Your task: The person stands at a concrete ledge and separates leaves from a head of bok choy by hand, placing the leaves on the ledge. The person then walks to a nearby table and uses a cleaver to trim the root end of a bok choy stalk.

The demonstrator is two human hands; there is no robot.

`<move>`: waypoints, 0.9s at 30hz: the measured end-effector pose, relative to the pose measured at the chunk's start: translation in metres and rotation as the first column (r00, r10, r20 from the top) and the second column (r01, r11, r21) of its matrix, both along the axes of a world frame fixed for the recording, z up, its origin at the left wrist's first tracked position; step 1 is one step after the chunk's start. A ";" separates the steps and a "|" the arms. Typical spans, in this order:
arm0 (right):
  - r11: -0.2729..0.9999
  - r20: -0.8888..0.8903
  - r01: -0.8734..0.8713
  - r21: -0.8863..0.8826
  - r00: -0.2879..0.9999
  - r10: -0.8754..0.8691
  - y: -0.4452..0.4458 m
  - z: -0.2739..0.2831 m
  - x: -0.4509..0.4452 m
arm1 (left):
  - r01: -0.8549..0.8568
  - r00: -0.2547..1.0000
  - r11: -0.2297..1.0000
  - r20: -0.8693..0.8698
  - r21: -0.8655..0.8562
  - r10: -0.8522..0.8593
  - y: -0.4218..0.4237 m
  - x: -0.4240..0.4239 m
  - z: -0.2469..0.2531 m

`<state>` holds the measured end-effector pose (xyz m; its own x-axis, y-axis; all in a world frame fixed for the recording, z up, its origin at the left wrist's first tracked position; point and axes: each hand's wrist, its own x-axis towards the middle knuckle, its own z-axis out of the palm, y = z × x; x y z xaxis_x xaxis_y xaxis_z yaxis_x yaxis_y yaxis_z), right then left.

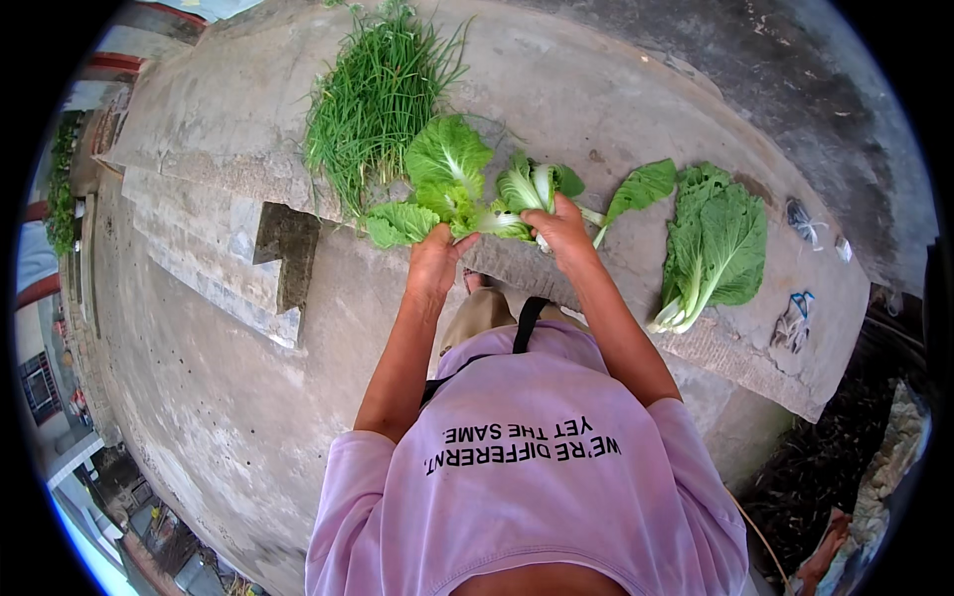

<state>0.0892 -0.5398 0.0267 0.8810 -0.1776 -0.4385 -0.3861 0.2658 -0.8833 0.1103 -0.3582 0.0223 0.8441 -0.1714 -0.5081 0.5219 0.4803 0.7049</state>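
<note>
My right hand (560,229) grips a small head of leafy cabbage (528,186) by its pale stem end, above the edge of a concrete ledge (574,97). To its left, my left hand (434,262) pinches a yellow-green cabbage leaf (451,203), thumb and forefinger at its lower edge. A broad loose leaf (449,153) lies just beyond. Under the left fingers, a further curled leaf (402,223) sticks out to the left. Whether the pinched leaf is still joined to the head cannot be made out.
A thick bunch of green chives or similar (376,104) lies at the far left. Right of my hands are a single leaf (642,186) and a large leafy bunch (712,246). Crumpled plastic bags (791,324) rest farther right. Concrete steps (223,246) descend at left.
</note>
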 end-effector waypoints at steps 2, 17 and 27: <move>0.999 -0.017 -0.007 -0.044 1.000 0.007 -0.001 0.000 -0.001 | 0.013 1.000 0.999 0.017 0.048 -0.013 -0.001 -0.001 0.002; 0.973 0.016 -0.068 -0.222 0.997 0.073 -0.003 -0.009 0.001 | 0.025 1.000 0.971 0.008 0.239 -0.028 -0.015 0.004 0.012; 0.964 -0.039 -0.123 -0.234 0.992 0.117 0.000 -0.012 0.002 | 0.079 0.996 0.970 0.013 0.232 -0.084 -0.010 0.004 0.009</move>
<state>0.0913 -0.5400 0.0151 0.8916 -0.1721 -0.4188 -0.4248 0.0020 -0.9053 0.1140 -0.3684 0.0312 0.8438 -0.1203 -0.5230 0.5352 0.2596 0.8038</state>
